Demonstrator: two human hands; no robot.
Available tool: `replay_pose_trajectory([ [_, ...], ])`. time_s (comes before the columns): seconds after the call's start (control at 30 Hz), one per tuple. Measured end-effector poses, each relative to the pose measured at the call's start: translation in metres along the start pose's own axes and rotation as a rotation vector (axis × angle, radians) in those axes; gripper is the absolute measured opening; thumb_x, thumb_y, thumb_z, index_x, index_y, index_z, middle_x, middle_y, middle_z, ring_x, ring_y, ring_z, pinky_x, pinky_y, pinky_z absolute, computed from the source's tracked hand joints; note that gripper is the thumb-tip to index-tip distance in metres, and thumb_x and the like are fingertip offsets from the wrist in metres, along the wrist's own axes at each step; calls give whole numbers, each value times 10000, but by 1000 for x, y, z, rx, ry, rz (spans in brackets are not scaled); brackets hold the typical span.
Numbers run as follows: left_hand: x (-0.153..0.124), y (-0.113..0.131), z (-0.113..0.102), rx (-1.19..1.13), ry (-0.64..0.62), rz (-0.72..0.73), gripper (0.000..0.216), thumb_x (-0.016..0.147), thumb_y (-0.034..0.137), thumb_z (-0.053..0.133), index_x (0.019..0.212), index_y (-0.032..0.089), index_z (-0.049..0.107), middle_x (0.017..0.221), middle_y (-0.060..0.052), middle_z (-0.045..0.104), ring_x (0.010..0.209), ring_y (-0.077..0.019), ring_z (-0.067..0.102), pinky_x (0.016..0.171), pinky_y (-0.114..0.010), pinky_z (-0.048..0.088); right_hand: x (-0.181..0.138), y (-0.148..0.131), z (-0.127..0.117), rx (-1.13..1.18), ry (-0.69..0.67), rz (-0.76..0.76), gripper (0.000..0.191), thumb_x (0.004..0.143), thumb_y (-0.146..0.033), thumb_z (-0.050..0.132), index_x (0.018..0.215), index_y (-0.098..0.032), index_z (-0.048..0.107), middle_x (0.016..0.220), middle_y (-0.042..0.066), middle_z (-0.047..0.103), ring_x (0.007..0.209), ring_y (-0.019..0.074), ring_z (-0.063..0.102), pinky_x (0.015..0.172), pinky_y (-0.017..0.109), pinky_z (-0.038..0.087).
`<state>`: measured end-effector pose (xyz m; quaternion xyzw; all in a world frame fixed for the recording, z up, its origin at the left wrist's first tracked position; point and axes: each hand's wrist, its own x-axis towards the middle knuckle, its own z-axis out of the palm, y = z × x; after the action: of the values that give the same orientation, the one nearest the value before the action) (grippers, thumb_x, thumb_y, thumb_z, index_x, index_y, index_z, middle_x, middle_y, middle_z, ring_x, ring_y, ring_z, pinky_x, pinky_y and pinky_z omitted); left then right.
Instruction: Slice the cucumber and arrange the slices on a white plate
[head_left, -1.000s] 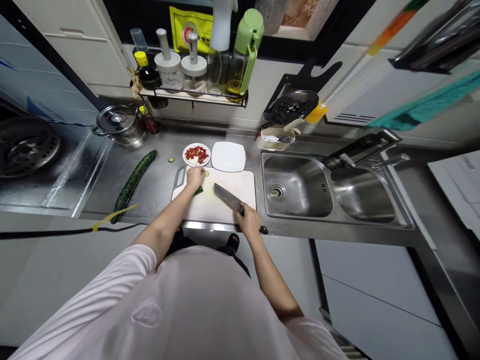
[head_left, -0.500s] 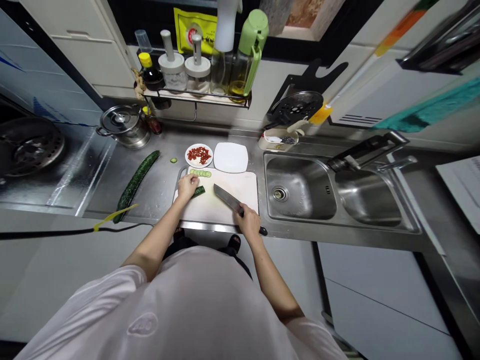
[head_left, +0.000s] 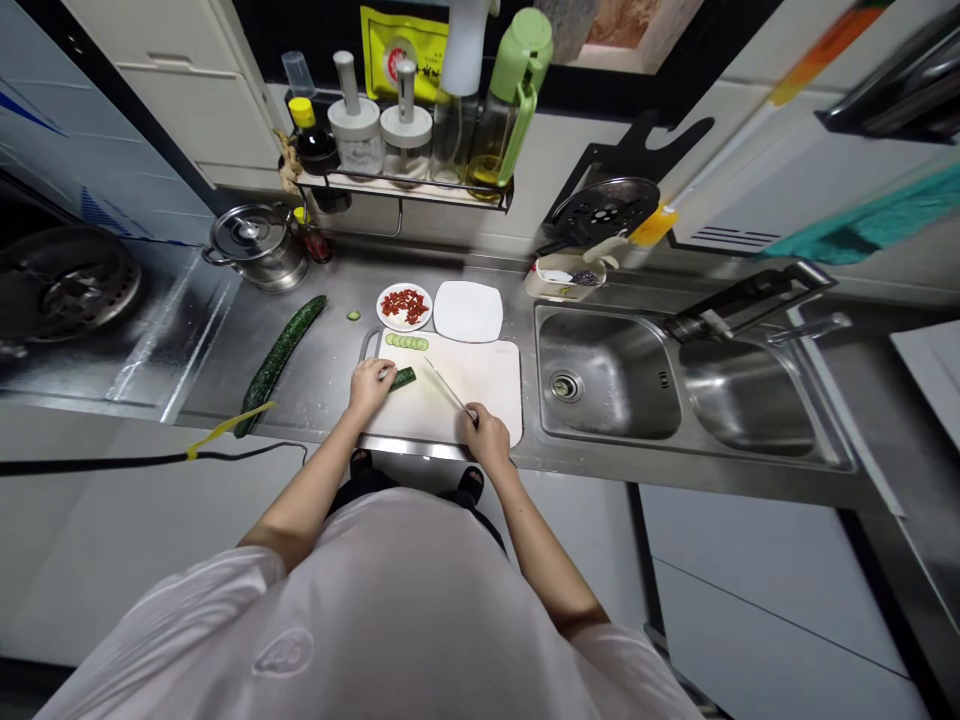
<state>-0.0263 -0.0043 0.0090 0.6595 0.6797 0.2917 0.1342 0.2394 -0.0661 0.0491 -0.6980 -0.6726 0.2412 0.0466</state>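
Observation:
A white cutting board lies on the steel counter in front of me. My left hand is closed on a short cucumber piece at the board's left side. My right hand grips the handle of a kitchen knife, its blade edge-down over the board and pointing toward the cucumber piece. A row of several cucumber slices lies along the board's far edge.
A whole cucumber lies to the left, with one loose slice near it. Behind the board are a small plate of red bits and a white square plate. A double sink lies right; a steel pot stands back left.
My left hand drew back from the board's far edge, leaving the row of slices, and now holds the cucumber piece. The knife turned from flat-angled to edge-down and shifted slightly left.

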Motion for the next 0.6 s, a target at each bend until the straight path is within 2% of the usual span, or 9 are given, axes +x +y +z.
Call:
replay_pose_trajectory([
  [0.3, -6, -2, 1, -8, -5, 43, 203, 869, 342, 562, 936, 220, 710, 956, -64, 671, 944, -229, 579, 863, -364, 434, 9, -27, -10, -54, -78, -56, 347, 1000, -365, 305, 1183, -216, 560, 987, 59, 693, 880, 190, 623, 686, 246, 345],
  [0.6, -4, 12, -2, 18, -75, 172, 253, 905, 375, 521, 1010, 248, 712, 999, -58, 668, 969, -207, 582, 875, -356, 415, 16, -48, -13, -167, -194, -161, 299, 998, -325, 316, 1087, -176, 559, 975, 99, 684, 910, 220, 631, 730, 269, 390],
])
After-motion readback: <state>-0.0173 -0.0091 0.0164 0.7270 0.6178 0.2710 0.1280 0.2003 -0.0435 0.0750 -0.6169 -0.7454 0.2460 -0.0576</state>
